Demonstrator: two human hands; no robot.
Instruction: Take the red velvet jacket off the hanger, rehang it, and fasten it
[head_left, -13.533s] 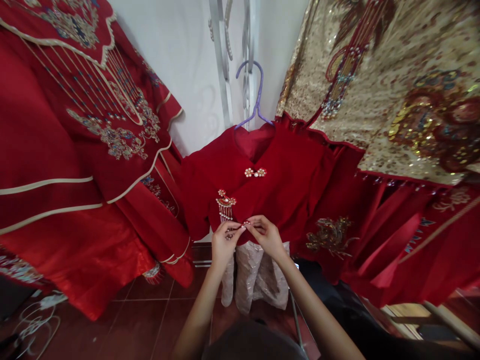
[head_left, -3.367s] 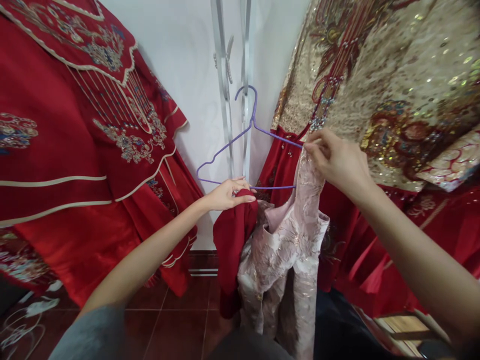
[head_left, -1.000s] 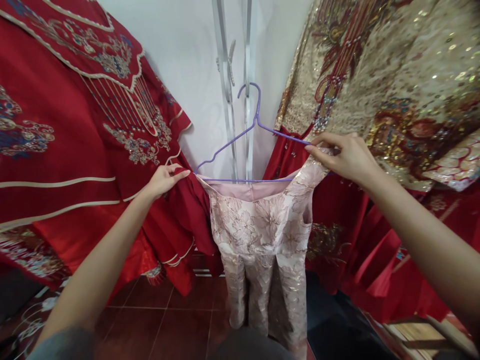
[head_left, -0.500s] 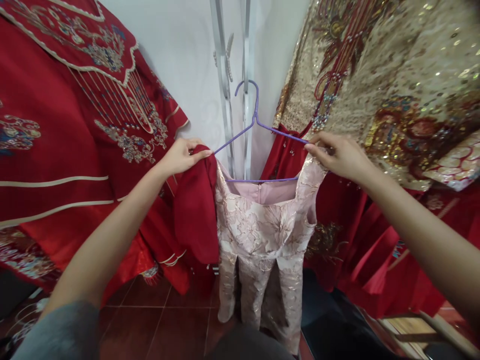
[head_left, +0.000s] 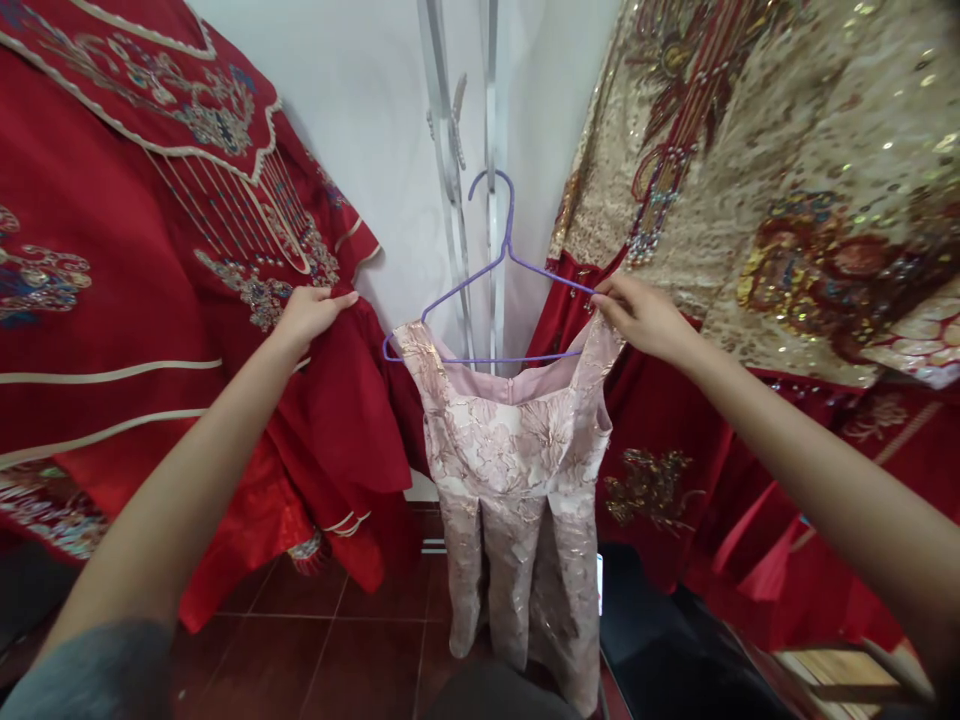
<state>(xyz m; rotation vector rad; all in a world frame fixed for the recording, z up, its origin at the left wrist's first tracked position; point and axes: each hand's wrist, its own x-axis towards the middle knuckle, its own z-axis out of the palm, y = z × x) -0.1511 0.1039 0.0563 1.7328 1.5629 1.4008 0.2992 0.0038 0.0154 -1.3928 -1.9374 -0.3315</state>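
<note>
A pale pink brocade dress (head_left: 502,450) with a gold floral pattern hangs on a thin purple hanger (head_left: 472,272). Both of its shoulder straps sit over the hanger's ends. My right hand (head_left: 641,315) pinches the right strap together with the hanger's right end. Off to the left, my left hand (head_left: 311,318) is closed on a piece of red cloth (head_left: 352,400), apart from the dress. Whether that cloth belongs to the embroidered red garment beside it, I cannot tell. The hanger's hook shows in front of a metal upright.
Embroidered red garments (head_left: 135,300) hang on the left. A gold sequined garment (head_left: 810,180) and red skirts (head_left: 675,420) hang on the right. Metal uprights (head_left: 491,100) stand against the white wall (head_left: 352,100). Below are red floor tiles (head_left: 300,650) and a black surface (head_left: 667,650).
My left hand has moved left and drawn the red cloth away from the hanger, uncovering the dress's left strap. My right hand, the dress top and the hanger have shifted slightly left.
</note>
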